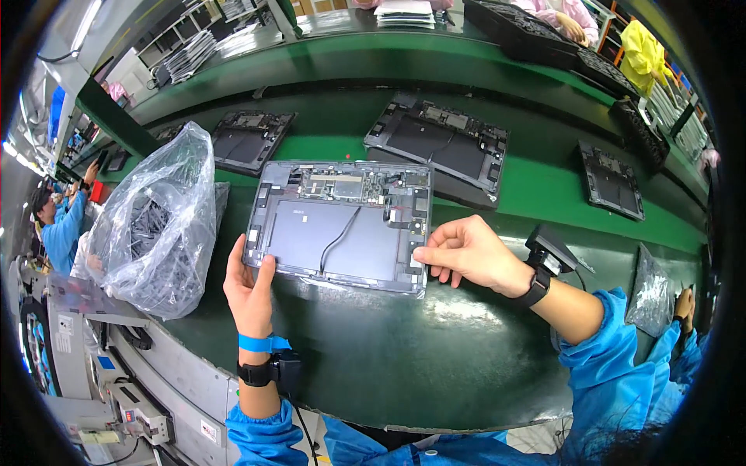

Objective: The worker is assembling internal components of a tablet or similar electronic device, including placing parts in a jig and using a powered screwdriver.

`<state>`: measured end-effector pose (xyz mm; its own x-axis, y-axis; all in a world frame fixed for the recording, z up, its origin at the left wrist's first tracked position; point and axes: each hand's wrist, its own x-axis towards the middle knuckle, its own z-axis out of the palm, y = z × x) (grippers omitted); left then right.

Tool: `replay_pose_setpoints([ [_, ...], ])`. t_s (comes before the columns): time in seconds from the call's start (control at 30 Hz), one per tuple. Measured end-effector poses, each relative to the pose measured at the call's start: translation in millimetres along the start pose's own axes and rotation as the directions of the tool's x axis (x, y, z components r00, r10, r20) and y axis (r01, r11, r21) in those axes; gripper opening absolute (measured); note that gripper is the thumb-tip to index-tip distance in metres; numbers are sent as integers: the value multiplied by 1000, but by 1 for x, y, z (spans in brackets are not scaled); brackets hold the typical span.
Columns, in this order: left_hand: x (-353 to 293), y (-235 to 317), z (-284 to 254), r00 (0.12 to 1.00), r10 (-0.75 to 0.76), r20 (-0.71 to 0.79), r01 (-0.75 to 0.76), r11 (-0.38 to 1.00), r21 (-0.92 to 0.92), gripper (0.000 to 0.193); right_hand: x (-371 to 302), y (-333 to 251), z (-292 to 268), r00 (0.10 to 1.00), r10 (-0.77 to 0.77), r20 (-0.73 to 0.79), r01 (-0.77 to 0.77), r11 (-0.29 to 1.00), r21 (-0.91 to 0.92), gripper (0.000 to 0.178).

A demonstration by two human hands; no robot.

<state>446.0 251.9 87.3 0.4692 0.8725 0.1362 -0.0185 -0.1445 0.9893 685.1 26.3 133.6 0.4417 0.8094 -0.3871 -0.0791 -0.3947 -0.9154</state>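
Note:
An open grey laptop base with its circuit board, flat dark battery and a loose black cable lies tilted in front of me on the dark green belt. My left hand grips its near left corner, thumb on top. My right hand pinches the near right edge of the same base with fingertips pressed on a small part there. Both wrists wear black straps, and the left one also has a blue band.
A clear plastic bag full of dark parts stands at my left. More open laptop bases lie further along the belt. A small bag sits at right. Other workers are at the far left and far side.

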Motion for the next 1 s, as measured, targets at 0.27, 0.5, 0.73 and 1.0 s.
replay_pose_setpoints([
  [0.27,-23,36,-4,994,-5,-111,-10,991,-133,57,-29,-11,20,956,-281,-84,277,959,-59,25],
  [0.5,-116,67,-23,944,-265,-198,-16,560,-828,63,-106,0,67,891,-450,65,449,850,-274,30],
  [0.73,-237,30,-61,906,-395,-151,204,720,-663,49,-155,22,63,876,-483,8,464,838,-287,11],
  [1.0,-288,48,-62,868,-495,-39,321,620,-716,52,-179,54,100,784,153,602,-397,869,296,46],
])
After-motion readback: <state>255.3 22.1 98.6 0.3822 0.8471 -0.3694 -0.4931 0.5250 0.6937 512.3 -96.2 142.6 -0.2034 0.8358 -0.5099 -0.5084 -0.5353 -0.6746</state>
